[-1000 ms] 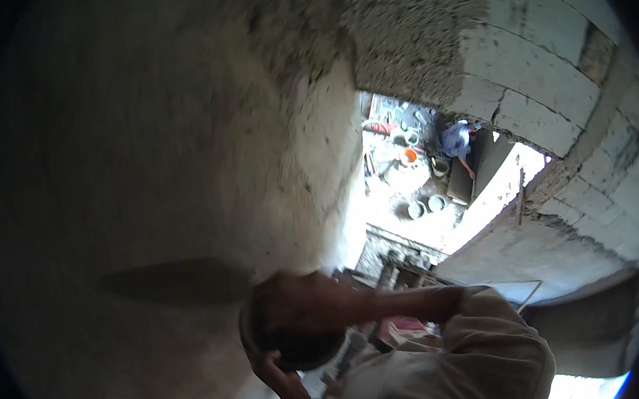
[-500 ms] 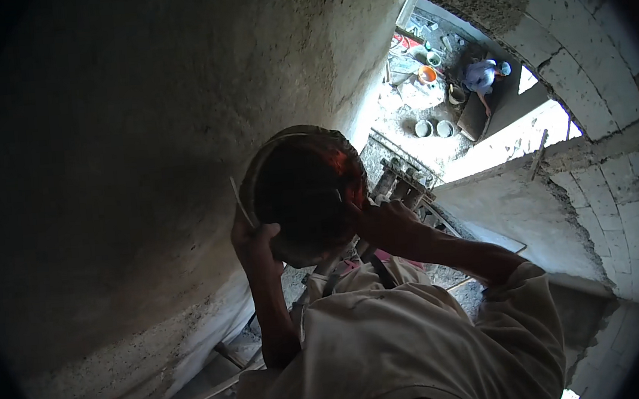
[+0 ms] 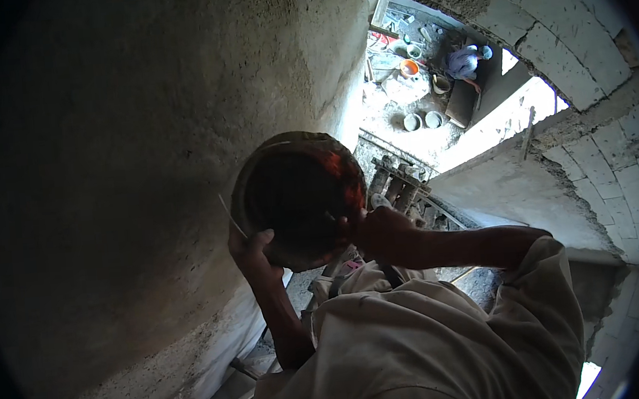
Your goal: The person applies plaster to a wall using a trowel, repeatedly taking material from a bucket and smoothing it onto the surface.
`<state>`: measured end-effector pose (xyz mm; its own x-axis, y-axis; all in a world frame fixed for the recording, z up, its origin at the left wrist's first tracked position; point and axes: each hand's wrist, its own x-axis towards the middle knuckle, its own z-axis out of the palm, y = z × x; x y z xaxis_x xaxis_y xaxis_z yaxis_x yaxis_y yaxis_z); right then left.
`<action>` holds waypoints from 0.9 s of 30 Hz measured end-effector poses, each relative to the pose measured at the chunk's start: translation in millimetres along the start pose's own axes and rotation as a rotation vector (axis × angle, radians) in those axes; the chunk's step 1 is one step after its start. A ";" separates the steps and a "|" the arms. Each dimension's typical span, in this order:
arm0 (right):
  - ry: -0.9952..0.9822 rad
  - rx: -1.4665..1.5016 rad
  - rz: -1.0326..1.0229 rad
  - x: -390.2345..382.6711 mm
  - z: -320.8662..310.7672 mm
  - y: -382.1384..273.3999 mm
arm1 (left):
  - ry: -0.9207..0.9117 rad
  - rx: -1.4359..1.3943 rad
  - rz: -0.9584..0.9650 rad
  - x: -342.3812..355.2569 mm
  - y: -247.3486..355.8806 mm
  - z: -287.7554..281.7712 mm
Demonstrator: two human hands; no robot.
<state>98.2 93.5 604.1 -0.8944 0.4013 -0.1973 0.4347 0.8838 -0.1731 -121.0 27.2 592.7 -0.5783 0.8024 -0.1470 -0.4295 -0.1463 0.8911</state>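
A round, dark bucket (image 3: 247,186) with a mud-caked rim is held up before my chest, its mouth toward me. Reddish light shows on its right inner wall; the deep inside is too dark to make out. My left hand (image 3: 255,255) is closed at its lower left rim, thumb on top. A thin, pale, straight-edged piece (image 3: 231,215), seen edge-on, sticks up from that hand. At the right rim, my right hand (image 3: 384,233) is closed with its fingertips reaching inside the bucket. What those fingers hold, if anything, is lost in shadow.
A rough plastered wall (image 3: 142,138) rises close on the left. Bare block wall (image 3: 554,38) stands at right. Far below, a person in light blue (image 3: 464,62) bends near an orange bucket (image 3: 409,68) and several other buckets. Wooden poles (image 3: 401,185) lie beyond my right hand.
The bucket has tipped slightly, showing more of its rim. My right hand has shifted a little inside it, and a straight edge seen there earlier no longer shows. The view has turned slightly.
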 end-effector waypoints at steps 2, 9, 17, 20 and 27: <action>-0.108 0.068 0.071 -8.8 -23.7 19.3 | 0.042 -0.030 -0.002 2.3 4.1 7.2; 0.157 -0.135 0.192 19.9 -30.2 36.2 | 0.007 -0.039 0.057 2.2 -8.9 14.5; -0.075 0.022 0.169 -12.1 -37.1 61.6 | -0.018 0.156 -0.058 2.9 -25.7 34.4; 0.202 0.035 0.108 -22.9 -23.7 105.4 | -0.095 0.226 -0.006 2.6 -31.1 48.7; -0.668 1.487 0.639 -51.3 2.3 126.9 | -0.203 0.089 -0.064 1.4 -42.2 74.1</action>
<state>199.4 184.4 590.1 -0.5324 0.0708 -0.8436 0.7304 -0.4653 -0.5000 -52.3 77.4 586.7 -0.3968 0.9097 -0.1226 -0.3926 -0.0475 0.9185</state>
